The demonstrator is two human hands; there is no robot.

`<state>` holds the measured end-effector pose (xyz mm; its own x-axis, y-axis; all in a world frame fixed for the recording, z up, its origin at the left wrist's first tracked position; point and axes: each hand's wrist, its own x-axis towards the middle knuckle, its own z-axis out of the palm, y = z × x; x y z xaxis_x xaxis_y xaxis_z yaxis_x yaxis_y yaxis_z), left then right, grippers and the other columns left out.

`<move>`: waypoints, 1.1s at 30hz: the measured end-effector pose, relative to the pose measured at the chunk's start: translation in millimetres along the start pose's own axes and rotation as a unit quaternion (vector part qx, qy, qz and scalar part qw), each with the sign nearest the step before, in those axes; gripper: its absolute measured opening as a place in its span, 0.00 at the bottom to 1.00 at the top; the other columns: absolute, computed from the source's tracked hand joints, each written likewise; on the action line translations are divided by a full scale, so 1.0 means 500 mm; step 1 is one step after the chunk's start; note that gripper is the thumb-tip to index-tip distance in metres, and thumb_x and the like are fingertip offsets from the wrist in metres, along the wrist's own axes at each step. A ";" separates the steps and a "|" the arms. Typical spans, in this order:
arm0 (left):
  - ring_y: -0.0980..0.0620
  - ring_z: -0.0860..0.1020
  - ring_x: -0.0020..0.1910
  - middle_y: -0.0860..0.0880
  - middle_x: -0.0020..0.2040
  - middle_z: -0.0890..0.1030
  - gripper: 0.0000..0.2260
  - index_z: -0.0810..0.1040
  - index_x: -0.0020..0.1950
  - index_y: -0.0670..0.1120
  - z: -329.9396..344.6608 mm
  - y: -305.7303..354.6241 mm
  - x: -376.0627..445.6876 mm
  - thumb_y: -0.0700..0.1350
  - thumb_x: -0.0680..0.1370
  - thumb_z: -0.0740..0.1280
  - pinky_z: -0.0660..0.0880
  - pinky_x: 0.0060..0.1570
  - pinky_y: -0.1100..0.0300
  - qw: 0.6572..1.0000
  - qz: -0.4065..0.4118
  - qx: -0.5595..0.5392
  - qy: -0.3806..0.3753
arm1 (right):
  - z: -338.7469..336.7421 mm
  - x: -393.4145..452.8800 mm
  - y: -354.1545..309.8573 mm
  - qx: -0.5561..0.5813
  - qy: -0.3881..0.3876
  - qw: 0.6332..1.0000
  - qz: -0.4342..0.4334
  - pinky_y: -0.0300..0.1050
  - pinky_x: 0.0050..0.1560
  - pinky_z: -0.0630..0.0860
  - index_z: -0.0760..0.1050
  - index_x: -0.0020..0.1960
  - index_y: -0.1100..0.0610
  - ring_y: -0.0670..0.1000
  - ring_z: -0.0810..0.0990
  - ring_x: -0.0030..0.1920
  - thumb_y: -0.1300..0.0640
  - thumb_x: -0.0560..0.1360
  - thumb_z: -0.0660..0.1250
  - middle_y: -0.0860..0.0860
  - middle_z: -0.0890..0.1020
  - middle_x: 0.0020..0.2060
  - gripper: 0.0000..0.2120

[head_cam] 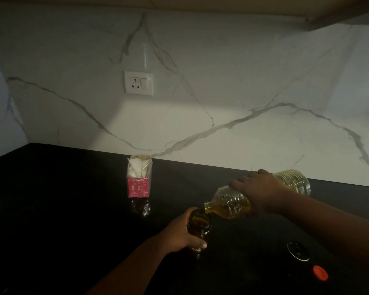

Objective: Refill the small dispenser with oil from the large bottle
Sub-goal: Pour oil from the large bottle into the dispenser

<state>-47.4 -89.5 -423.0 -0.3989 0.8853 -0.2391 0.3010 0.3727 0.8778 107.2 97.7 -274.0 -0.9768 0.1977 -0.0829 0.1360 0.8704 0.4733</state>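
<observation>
1. The right hand [259, 191] wraps its fingers round the big bottle [232, 202] and holds it tipped on its side, mouth down (yellow oil sits near the neck).
2. The bottle's mouth is right over the open top of the dispenser [198, 227].
3. The left hand [179, 235] grips the dark dispenser, which stands on the black counter [62, 199].
4. A red cap [320, 272] and a black lid [297, 250] lie near, to the right.
5. A pink box [138, 180] stands by the wall.
</observation>
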 end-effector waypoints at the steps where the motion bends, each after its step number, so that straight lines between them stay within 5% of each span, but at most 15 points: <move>1: 0.55 0.73 0.67 0.58 0.66 0.75 0.41 0.62 0.68 0.67 0.000 0.000 0.000 0.46 0.65 0.81 0.69 0.70 0.46 1.000 0.001 -0.001 -0.001 | 0.002 0.000 0.000 -0.001 0.002 1.000 0.000 0.52 0.63 0.68 0.58 0.72 0.47 0.54 0.73 0.63 0.34 0.66 0.68 0.49 0.73 0.65 0.41; 33: 0.55 0.72 0.68 0.58 0.66 0.75 0.45 0.61 0.73 0.64 -0.004 -0.004 0.012 0.48 0.62 0.82 0.68 0.71 0.45 1.000 -0.006 0.007 0.004 | 0.014 0.013 0.000 0.001 0.000 1.000 0.001 0.52 0.63 0.66 0.58 0.72 0.46 0.53 0.72 0.64 0.34 0.66 0.68 0.48 0.73 0.65 0.40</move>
<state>-51.9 -85.6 -425.5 -0.4100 0.8783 -0.2460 0.3087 0.3874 0.8687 102.0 102.0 -280.6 -0.9764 0.1997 -0.0825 0.1381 0.8705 0.4723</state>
